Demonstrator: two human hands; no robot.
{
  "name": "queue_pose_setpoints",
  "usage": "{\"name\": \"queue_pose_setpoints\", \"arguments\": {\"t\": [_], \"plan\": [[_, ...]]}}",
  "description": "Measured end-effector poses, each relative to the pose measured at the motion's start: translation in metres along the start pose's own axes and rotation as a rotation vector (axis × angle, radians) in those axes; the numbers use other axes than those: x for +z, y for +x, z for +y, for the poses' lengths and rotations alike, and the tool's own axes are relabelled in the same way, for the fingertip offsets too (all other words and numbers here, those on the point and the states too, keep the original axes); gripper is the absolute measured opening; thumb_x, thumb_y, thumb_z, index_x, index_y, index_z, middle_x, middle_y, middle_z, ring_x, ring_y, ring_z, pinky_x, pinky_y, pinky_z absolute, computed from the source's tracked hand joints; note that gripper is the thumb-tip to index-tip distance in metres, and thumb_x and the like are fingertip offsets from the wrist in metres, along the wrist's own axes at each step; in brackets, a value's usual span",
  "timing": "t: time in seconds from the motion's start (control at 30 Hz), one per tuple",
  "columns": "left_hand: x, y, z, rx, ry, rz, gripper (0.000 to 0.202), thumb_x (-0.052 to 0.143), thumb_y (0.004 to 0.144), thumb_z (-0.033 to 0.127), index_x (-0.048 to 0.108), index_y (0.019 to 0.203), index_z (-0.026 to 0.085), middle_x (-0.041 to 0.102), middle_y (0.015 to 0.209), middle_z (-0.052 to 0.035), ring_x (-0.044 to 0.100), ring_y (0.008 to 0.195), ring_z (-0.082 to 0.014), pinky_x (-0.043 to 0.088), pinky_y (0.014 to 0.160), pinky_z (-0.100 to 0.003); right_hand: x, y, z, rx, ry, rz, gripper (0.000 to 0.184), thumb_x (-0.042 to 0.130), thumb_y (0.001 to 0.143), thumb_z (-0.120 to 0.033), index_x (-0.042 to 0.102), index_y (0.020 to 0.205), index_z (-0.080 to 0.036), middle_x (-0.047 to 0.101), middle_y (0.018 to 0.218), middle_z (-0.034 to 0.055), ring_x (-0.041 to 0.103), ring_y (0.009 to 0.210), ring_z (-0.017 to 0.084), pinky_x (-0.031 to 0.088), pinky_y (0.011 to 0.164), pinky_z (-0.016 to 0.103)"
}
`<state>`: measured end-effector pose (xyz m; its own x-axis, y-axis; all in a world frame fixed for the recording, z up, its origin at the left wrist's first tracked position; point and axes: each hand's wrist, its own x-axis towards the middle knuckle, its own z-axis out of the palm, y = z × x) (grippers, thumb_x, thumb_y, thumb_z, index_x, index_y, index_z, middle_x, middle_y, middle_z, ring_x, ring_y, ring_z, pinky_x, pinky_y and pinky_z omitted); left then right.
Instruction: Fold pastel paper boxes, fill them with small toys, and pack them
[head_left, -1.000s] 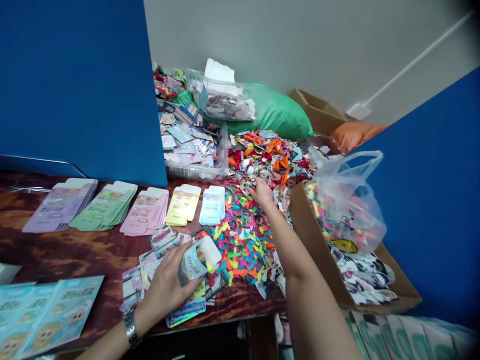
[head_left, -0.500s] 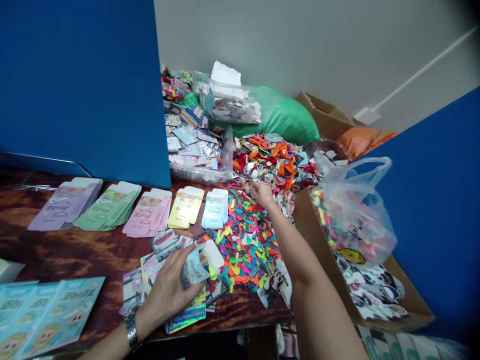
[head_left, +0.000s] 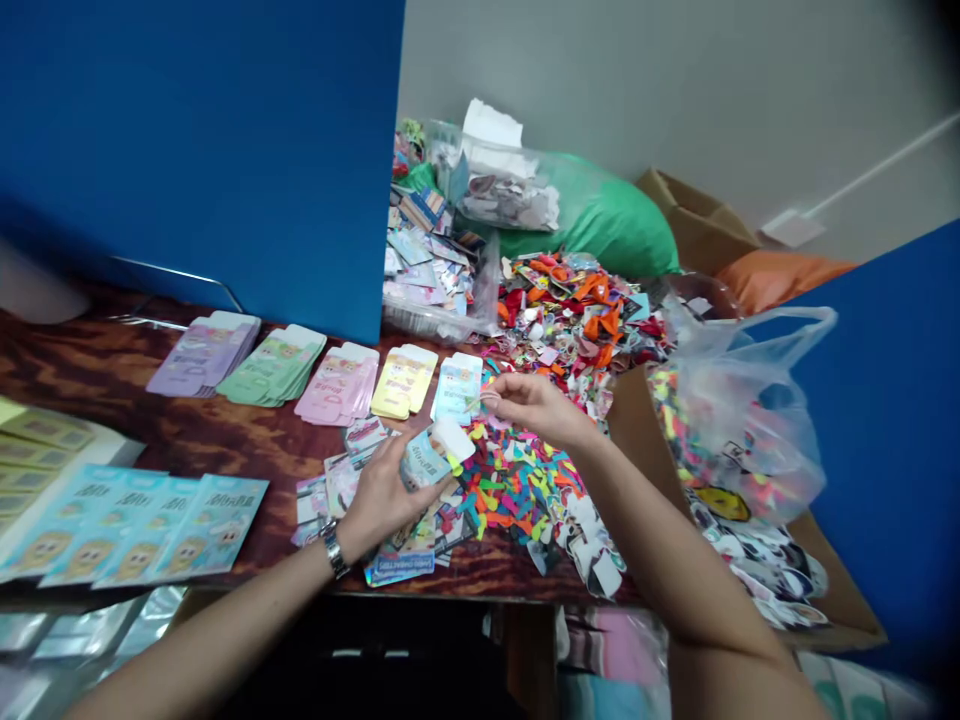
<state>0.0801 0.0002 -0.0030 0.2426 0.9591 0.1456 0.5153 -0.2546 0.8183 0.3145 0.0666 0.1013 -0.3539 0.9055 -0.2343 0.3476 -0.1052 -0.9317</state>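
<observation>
My left hand [head_left: 384, 505], a metal watch on its wrist, is closed around a small light-blue printed box [head_left: 424, 462]. The box is tilted, its white flap up and a bit of yellow-green showing at the opening. To the right of it, my right hand [head_left: 541, 408] pinches a small pinkish thing too blurred to name. Beneath the right hand spreads a pile of small bright balloon-like pieces [head_left: 517, 492]. Overlapping printed cards [head_left: 345, 482] lie under and beside my left hand. Close behind the box stands a stack of flat light-blue cartons [head_left: 457, 385].
Purple [head_left: 202, 355], green [head_left: 271, 365], pink [head_left: 337, 383] and yellow [head_left: 403, 380] carton stacks line the table. Light-blue packs [head_left: 214, 525] lie lower left. A clear bin [head_left: 442, 320] holds packets. Mixed trinkets [head_left: 581, 300] are heaped behind. A cardboard box [head_left: 645, 430] stands right.
My right hand has drawn back from the trinket heap toward the box, with a small thing in its fingers. My left hand still holds the box. The view has shifted left.
</observation>
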Motion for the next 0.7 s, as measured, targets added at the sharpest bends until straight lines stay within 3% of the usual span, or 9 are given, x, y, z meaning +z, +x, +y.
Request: {"name": "queue_pose_setpoints", "arguments": {"t": [0.1, 0.17, 0.23, 0.3, 0.37, 0.47, 0.57, 0.7], "plan": [[-0.005, -0.003, 0.002, 0.010, 0.001, 0.009, 0.071, 0.072, 0.074, 0.049, 0.047, 0.132, 0.017, 0.061, 0.118, -0.0124, 0.058, 0.112, -0.0286, 0.047, 0.097, -0.045, 0.039, -0.003, -0.003, 0.005, -0.028, -0.128, 0.028, 0.064, 0.084, -0.043, 0.062, 0.082, -0.016, 0.060, 0.064, -0.0017, 0.052, 0.054, 0.009, 0.039, 0.051, 0.020], [-0.008, -0.008, 0.001, 0.019, 0.017, 0.019, 0.072, 0.071, 0.074, 0.047, 0.045, 0.134, 0.016, 0.060, 0.121, -0.0132, 0.057, 0.114, -0.0289, 0.047, 0.097, -0.045, 0.059, -0.005, -0.004, -0.047, -0.214, -0.132, 0.021, 0.059, 0.088, -0.036, 0.063, 0.081, -0.016, 0.062, 0.064, -0.0014, 0.055, 0.056, 0.010, 0.041, 0.053, 0.020], [-0.010, -0.014, -0.001, 0.017, 0.033, 0.026, 0.071, 0.071, 0.075, 0.044, 0.044, 0.134, 0.016, 0.059, 0.122, -0.0135, 0.056, 0.115, -0.0288, 0.047, 0.098, -0.045, 0.073, -0.008, -0.005, -0.170, -0.465, -0.068, 0.010, 0.058, 0.089, -0.024, 0.066, 0.087, -0.017, 0.066, 0.071, 0.0002, 0.059, 0.064, 0.011, 0.045, 0.061, 0.022], [-0.011, -0.019, -0.003, 0.015, 0.043, 0.030, 0.070, 0.072, 0.074, 0.042, 0.044, 0.133, 0.015, 0.058, 0.123, -0.0140, 0.056, 0.115, -0.0289, 0.046, 0.099, -0.045, 0.080, -0.012, -0.007, -0.336, -0.640, 0.020, 0.016, 0.059, 0.087, -0.017, 0.065, 0.101, -0.018, 0.069, 0.088, 0.0043, 0.064, 0.079, 0.015, 0.049, 0.072, 0.026], [-0.012, -0.022, -0.004, 0.016, 0.036, 0.026, 0.070, 0.072, 0.073, 0.041, 0.044, 0.132, 0.015, 0.058, 0.124, -0.0138, 0.055, 0.116, -0.0288, 0.046, 0.100, -0.045, 0.083, -0.019, -0.009, -0.493, -0.694, 0.094, 0.026, 0.056, 0.090, -0.016, 0.061, 0.115, -0.019, 0.068, 0.106, 0.0088, 0.064, 0.096, 0.018, 0.051, 0.084, 0.030], [-0.017, -0.023, -0.004, -0.001, -0.029, 0.015, 0.071, 0.072, 0.074, 0.042, 0.042, 0.135, 0.018, 0.056, 0.129, -0.0122, 0.055, 0.119, -0.0278, 0.045, 0.101, -0.045, 0.083, -0.032, -0.008, -0.636, -0.686, 0.219, 0.026, 0.052, 0.094, -0.020, 0.059, 0.119, -0.023, 0.065, 0.114, 0.0097, 0.062, 0.107, 0.019, 0.051, 0.092, 0.034], [-0.022, -0.024, -0.001, -0.055, -0.114, 0.009, 0.074, 0.071, 0.075, 0.043, 0.039, 0.137, 0.020, 0.056, 0.130, -0.0112, 0.057, 0.118, -0.0265, 0.047, 0.099, -0.043, 0.088, -0.045, 0.001, -0.594, -0.650, 0.304, 0.031, 0.058, 0.091, -0.024, 0.056, 0.122, -0.024, 0.065, 0.113, 0.0092, 0.062, 0.106, 0.021, 0.053, 0.091, 0.037], [-0.022, -0.024, 0.001, -0.049, -0.109, 0.005, 0.074, 0.071, 0.075, 0.042, 0.040, 0.137, 0.020, 0.058, 0.129, -0.0113, 0.058, 0.116, -0.0266, 0.048, 0.098, -0.041, 0.105, -0.055, 0.023, -0.342, -0.458, 0.271, 0.048, 0.059, 0.091, -0.029, 0.042, 0.135, -0.023, 0.067, 0.094, 0.0038, 0.066, 0.081, 0.016, 0.056, 0.072, 0.028]]}}
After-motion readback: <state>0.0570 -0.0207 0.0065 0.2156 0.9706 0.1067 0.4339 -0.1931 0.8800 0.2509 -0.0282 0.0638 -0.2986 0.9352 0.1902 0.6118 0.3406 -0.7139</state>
